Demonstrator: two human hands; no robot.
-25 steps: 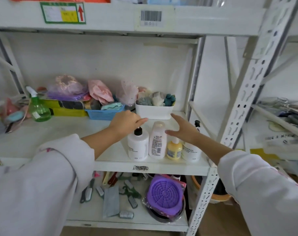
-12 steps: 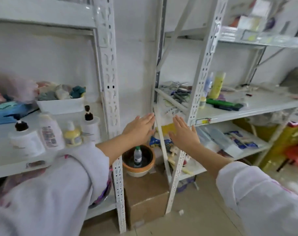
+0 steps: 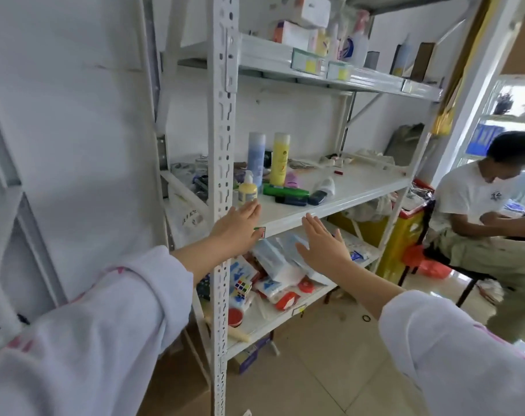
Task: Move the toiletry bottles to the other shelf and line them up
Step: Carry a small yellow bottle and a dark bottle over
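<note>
On the middle shelf of the right-hand rack stand a tall pale blue bottle, a tall yellow bottle and a small yellow pump bottle. A green bottle and a dark blue one lie on their sides beside them. My left hand is flat and open at the shelf's front edge, just below the pump bottle. My right hand is open a little lower, in front of the shelf below. Neither hand holds anything.
A white perforated upright stands just left of my left hand. The lower shelf holds packets, a puzzle cube and red lids. The top shelf carries boxes and bottles. A person sits at the right.
My view has swung right, away from the first rack with its row of bottles, to the second rack. Both empty hands have travelled along and now reach its middle shelf.
</note>
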